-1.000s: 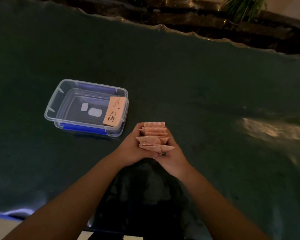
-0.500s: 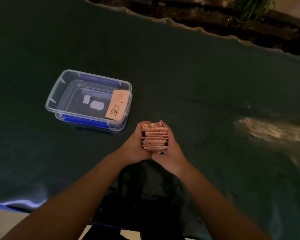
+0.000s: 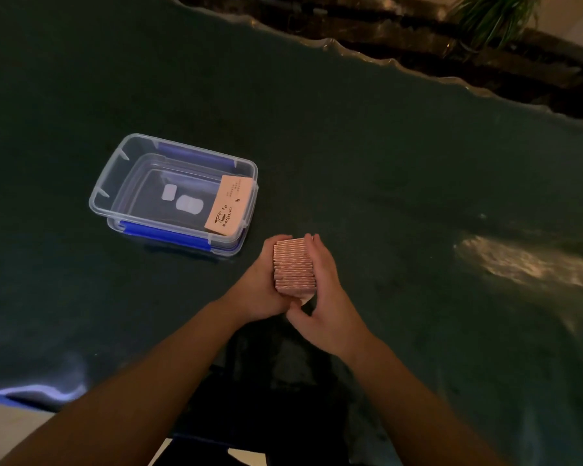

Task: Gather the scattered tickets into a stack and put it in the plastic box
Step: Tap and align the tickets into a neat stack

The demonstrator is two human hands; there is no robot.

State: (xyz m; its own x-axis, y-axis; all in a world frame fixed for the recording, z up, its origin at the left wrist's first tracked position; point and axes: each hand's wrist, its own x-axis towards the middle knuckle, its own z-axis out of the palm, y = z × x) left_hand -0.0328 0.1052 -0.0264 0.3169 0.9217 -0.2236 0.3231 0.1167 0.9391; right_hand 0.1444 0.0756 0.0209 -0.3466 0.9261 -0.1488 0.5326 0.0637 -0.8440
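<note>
Between both hands [image 3: 295,287], ridged pink stack [image 3: 294,266]

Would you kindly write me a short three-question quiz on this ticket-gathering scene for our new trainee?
1. True or false: the stack of tickets is held between the left hand and the right hand.
2. Where does the plastic box sit relative to the stack? A) beyond it and to the left B) to its right C) under it
3. Fill in: a single ticket leans against the box's ____ end wall.

Key
1. True: both hands press the stack's sides.
2. A.
3. Right: it rests tilted inside the box, its upper edge at the rim.
</note>
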